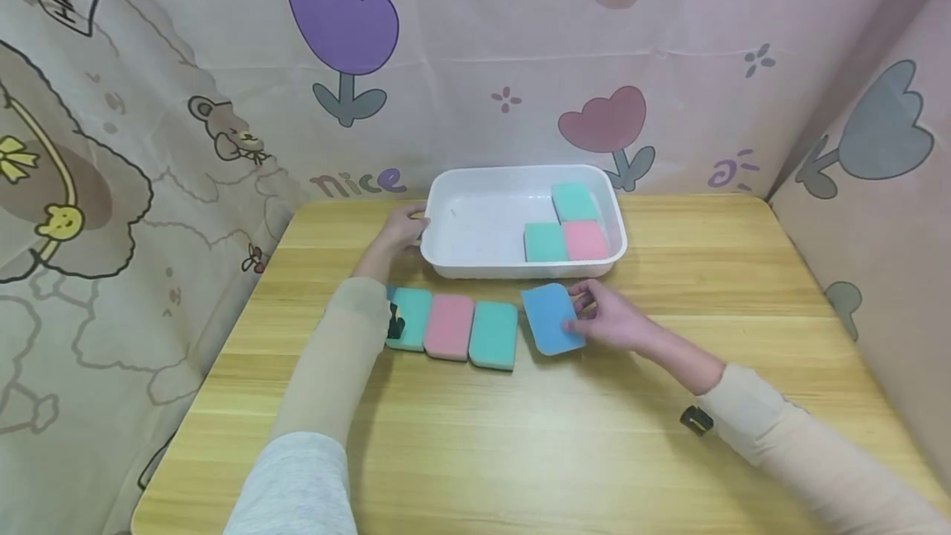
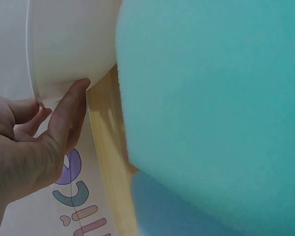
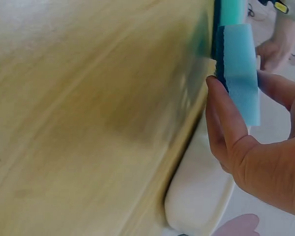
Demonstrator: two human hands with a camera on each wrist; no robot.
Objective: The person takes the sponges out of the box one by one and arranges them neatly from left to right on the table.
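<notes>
My right hand (image 1: 612,316) pinches a blue sponge (image 1: 550,320) by its right edge, between thumb and fingers. The right wrist view shows the dark scouring layer on one face of this blue sponge (image 3: 241,73). Up at the tray's left end, my left hand (image 1: 401,231) grips the wall of the white tray (image 1: 475,271), fingers at the rim and outer side (image 2: 73,49). Inside the tray's right part lie two teal sponges (image 1: 574,202) and a pink sponge (image 1: 585,240).
In front of the tray, a row on the wooden table (image 1: 475,452) holds a teal sponge (image 1: 412,319), a pink sponge (image 1: 449,327) and another teal sponge (image 1: 494,335). A bit of blue shows by the left sleeve. Printed cloth (image 1: 475,48) hangs behind the table.
</notes>
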